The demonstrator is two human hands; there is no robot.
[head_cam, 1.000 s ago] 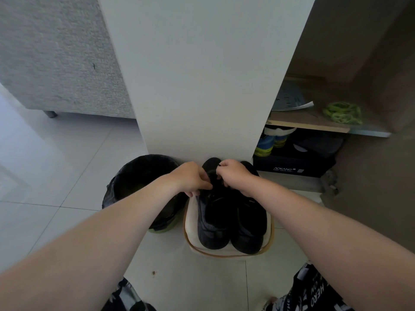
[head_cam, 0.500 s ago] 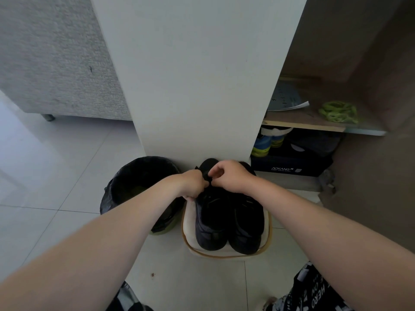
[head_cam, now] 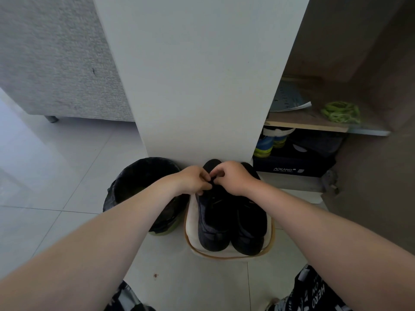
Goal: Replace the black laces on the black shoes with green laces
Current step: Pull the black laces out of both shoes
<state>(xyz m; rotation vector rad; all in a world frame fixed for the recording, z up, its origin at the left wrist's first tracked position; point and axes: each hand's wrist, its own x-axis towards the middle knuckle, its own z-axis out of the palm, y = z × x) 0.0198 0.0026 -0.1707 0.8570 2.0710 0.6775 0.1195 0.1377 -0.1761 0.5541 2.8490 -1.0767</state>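
Note:
Two black shoes stand side by side on a small white stool (head_cam: 192, 241) with a tan rim, toes toward me. Both my hands meet over the upper part of the left black shoe (head_cam: 212, 223). My left hand (head_cam: 194, 180) and my right hand (head_cam: 231, 176) have curled fingers that pinch the black lace at the top of that shoe; the lace itself is barely visible against the dark shoe. The right black shoe (head_cam: 249, 227) lies untouched under my right wrist. A bundle of green laces (head_cam: 340, 112) lies on the cabinet shelf at the right.
A bin lined with a black bag (head_cam: 139, 187) stands left of the stool. A white cabinet panel (head_cam: 197, 75) rises right behind the shoes. The open cabinet at the right holds a dark shoebox (head_cam: 292, 167), other shoes and a paper. A grey sofa (head_cam: 51, 55) stands at far left.
My hands have drawn closer together over the left shoe's top, and the right hand's fingers have shifted slightly on the lace. The shoes have not moved.

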